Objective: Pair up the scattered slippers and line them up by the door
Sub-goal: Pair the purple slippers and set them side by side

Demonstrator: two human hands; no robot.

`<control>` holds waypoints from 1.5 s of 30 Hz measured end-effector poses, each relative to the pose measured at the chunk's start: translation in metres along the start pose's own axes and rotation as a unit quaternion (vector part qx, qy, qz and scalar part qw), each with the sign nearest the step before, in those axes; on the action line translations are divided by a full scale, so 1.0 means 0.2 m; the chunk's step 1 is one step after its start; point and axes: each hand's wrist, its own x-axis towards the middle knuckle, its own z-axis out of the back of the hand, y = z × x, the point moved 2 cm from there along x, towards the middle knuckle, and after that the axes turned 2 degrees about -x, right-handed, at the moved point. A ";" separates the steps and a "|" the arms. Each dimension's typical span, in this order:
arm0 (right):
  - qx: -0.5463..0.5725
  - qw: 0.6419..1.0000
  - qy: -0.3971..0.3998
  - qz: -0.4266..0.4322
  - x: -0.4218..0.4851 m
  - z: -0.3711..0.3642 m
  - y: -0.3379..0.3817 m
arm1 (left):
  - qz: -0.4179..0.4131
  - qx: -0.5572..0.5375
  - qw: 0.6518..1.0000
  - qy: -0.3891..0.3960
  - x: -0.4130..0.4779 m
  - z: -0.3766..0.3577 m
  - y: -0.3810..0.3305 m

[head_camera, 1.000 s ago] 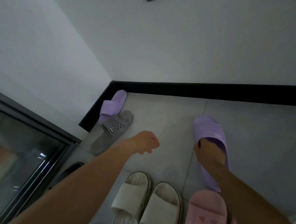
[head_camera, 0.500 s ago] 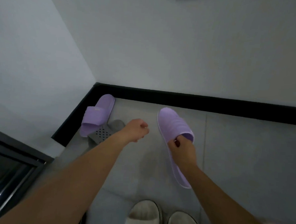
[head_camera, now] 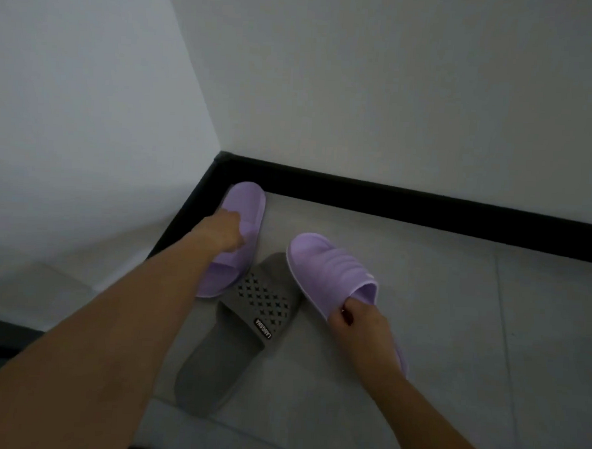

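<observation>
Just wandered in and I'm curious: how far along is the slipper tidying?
Nothing in view looks finished: no pair stands side by side yet. In hand: the right hand pinches one purple slipper by its strap, and the left hand is on its match, the corner slipper; its grip is hidden. Left: set those two together, and find a partner for the grey slipper, which lies alone between them.

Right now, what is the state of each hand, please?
Left hand: on the strap of the corner purple slipper; whether it grips cannot be told.
Right hand: closed, holding the ribbed purple slipper.
</observation>
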 end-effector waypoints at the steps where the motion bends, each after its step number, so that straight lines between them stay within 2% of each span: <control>1: -0.016 1.000 -0.020 0.009 0.01 -0.01 0.00 | 0.002 0.001 1.000 -0.012 0.01 -0.02 0.02; 7: -0.064 0.996 -0.058 0.011 0.02 0.06 -0.04 | -0.030 0.031 0.979 -0.200 -0.09 0.06 0.03; 9: -0.074 0.993 -0.089 0.000 0.01 0.13 -0.08 | -0.081 0.063 0.965 -0.242 -0.15 0.16 0.00; 11: -0.081 0.989 -0.125 -0.020 0.00 0.22 -0.13 | -0.169 0.134 0.933 -0.287 -0.20 0.24 -0.09; 14: -0.088 0.981 -0.169 -0.025 -0.02 0.37 -0.20 | -0.342 0.249 0.860 -0.284 -0.31 0.29 -0.30; 16: -0.082 0.976 -0.198 -0.037 -0.06 0.49 -0.27 | -0.419 0.281 0.824 -0.259 -0.40 0.26 -0.47; 20: -0.083 0.974 -0.193 -0.081 -0.16 0.62 -0.40 | -0.483 0.329 0.790 -0.185 -0.54 0.04 -0.79; 23: -0.086 0.977 -0.177 -0.080 -0.22 0.60 -0.45 | -0.525 0.347 0.746 -0.219 -0.65 -0.11 -0.97; 25: -0.088 0.977 -0.177 -0.080 -0.24 0.56 -0.48 | -0.543 0.336 0.749 -0.177 -0.70 -0.21 -1.04; 28: -0.112 0.976 -0.172 -0.077 -0.23 0.48 -0.49 | -0.558 0.314 0.745 -0.185 -0.78 -0.26 -1.07; 31: -0.136 0.983 -0.091 -0.085 -0.22 0.40 -0.53 | -0.548 0.326 0.746 -0.193 -0.79 -0.39 -1.03; 33: -0.116 0.988 -0.053 -0.089 -0.22 0.36 -0.57 | -0.536 0.303 0.770 -0.170 -0.81 -0.46 -0.99; 38: -0.069 0.993 -0.015 -0.099 -0.15 0.32 -0.57 | -0.485 0.179 0.835 -0.188 -0.88 -0.52 -0.92; 40: -0.042 0.993 -0.040 -0.104 -0.11 0.29 -0.55 | -0.484 0.133 0.846 -0.177 -0.91 -0.55 -0.93; 43: -0.020 0.981 -0.130 -0.140 -0.10 0.30 -0.57 | -0.493 0.059 0.855 -0.153 -0.96 -0.58 -0.97; 45: -0.041 0.979 -0.135 -0.145 -0.11 0.33 -0.58 | -0.490 0.010 0.856 -0.165 -0.95 -0.57 -0.96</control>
